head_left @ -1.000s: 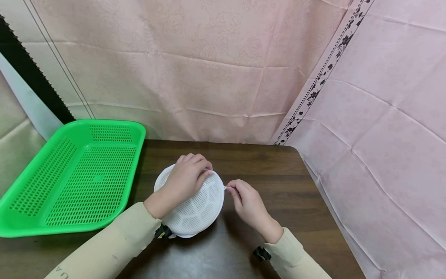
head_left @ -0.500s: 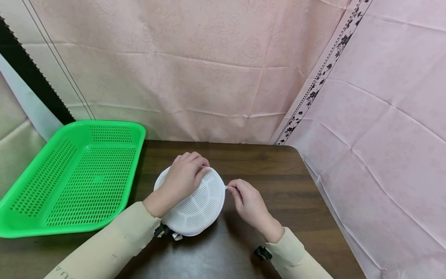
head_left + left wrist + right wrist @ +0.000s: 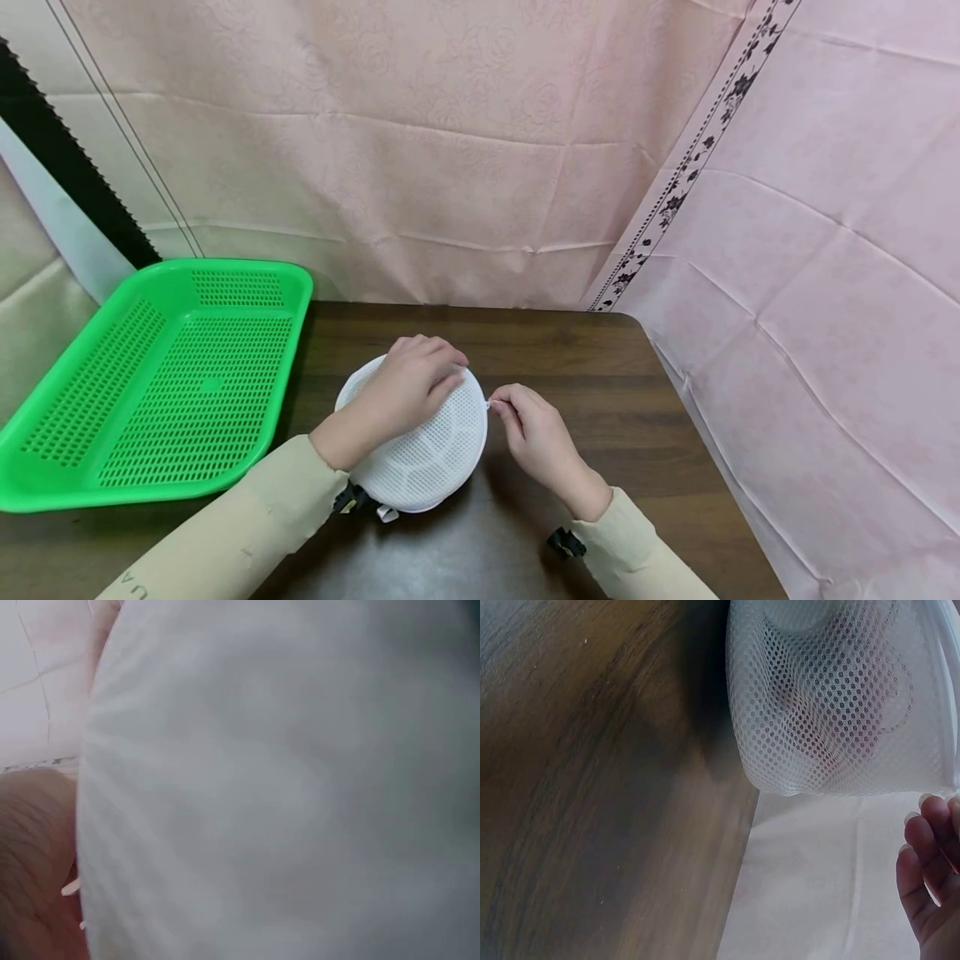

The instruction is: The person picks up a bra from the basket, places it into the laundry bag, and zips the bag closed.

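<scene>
A round white mesh laundry bag (image 3: 431, 458) stands on the table, its flat lid facing up. Across its top lies my left hand (image 3: 408, 383), fingers bent at the far right rim and thumb on the lid side, gripping the edge. My right hand (image 3: 536, 433) pinches a small white zipper pull (image 3: 487, 405) at the bag's right rim. Through the bag's mesh side (image 3: 817, 697) in the right wrist view, something pinkish and dark shows inside. The left wrist view is mostly filled by the blurred white bag (image 3: 262, 780). A small white tag (image 3: 387, 513) sticks out at its near side.
A large green plastic basket (image 3: 202, 479) stands on the left of the dark wooden table (image 3: 570, 342). Pink patterned cloth (image 3: 465, 167) hangs behind the table, and more cloth (image 3: 840, 333) borders its right edge.
My left hand first shifted slightly back left along the bag's rim, then moved right and nearer. The bag has turned a little, bringing its tag into view. My right hand stays nearly still.
</scene>
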`<state>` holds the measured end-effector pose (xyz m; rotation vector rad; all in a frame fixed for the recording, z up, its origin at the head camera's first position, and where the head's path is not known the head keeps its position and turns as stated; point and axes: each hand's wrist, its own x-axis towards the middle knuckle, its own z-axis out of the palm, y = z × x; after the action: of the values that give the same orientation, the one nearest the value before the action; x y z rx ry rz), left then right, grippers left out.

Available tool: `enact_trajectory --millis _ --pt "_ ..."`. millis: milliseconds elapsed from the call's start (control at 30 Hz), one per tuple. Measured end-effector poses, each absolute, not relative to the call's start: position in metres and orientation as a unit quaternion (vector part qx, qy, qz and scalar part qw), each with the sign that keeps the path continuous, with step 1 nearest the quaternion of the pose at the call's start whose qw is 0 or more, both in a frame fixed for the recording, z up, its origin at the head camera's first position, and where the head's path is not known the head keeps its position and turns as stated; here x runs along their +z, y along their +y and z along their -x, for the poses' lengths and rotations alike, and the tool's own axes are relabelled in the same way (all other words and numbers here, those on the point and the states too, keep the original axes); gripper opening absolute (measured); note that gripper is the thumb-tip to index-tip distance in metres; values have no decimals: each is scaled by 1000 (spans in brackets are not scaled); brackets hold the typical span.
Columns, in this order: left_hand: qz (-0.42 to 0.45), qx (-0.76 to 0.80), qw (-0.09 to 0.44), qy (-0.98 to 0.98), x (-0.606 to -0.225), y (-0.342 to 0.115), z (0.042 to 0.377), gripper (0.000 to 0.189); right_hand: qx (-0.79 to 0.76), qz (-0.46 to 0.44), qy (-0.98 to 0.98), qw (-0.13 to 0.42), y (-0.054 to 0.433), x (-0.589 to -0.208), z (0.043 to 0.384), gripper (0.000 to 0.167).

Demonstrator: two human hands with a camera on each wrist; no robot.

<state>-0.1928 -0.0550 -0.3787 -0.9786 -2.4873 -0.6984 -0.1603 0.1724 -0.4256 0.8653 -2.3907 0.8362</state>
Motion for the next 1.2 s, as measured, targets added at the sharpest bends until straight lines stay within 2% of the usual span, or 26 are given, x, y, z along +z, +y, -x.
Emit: enact_trajectory --millis 200,367,667,900,1200 --pt "416 -230 179 -861 -379 -50 189 14 305 -317 -868 230 172 -427 160 4" --pt "437 -230 181 -851 -383 -50 189 15 304 -321 -867 232 171 -427 160 4" --pt "423 -231 183 -857 -388 -48 188 4 307 -324 -864 234 170 -428 160 6" --pt "414 -225 199 -859 -389 -49 188 3 305 -324 -863 238 168 -427 160 9" --pt "393 -225 217 -864 -388 -53 191 4 304 -329 -862 240 169 -427 160 3"
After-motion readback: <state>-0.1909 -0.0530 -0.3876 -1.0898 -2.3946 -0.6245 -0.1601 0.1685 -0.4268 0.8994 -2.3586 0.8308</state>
